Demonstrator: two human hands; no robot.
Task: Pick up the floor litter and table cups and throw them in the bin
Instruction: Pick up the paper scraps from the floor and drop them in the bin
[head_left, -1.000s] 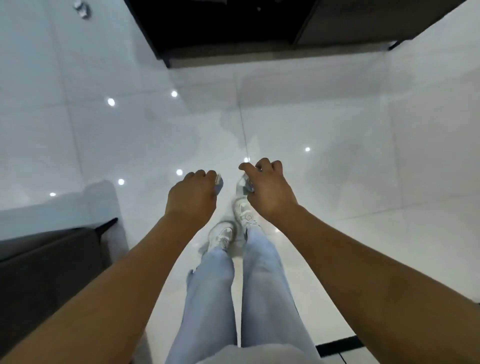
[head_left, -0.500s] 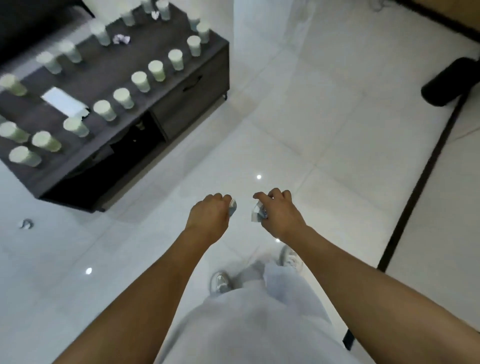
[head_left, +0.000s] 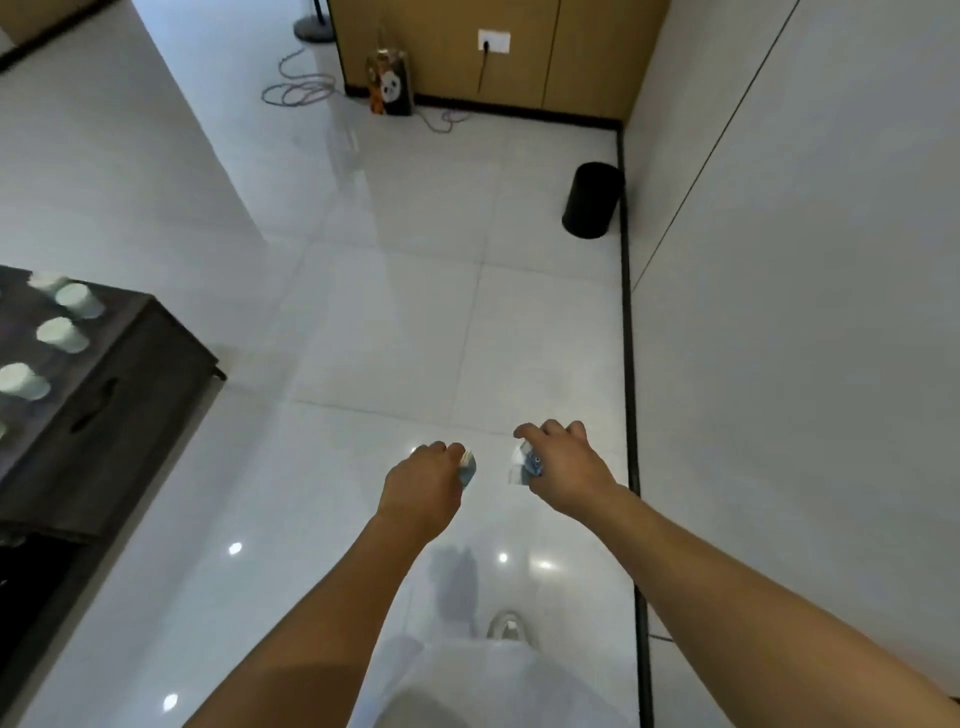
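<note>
Fingers (head_left: 550, 431) of our R hand (head_left: 566, 467) curl on crumpled litter (head_left: 524, 464); L hand (head_left: 423, 480) grips another scrap (head_left: 467, 465), prob. paper. Bin (head_left: 592, 200) well ahead by wall; cups (head_left: 62, 335) on table (head_left: 130, 374) at left.

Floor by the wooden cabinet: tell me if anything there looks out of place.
A loose cable lies in untidy loops on the floor left of the panda-print bag, with more trailing to its right. The black bin stands upright by the wall.
</note>
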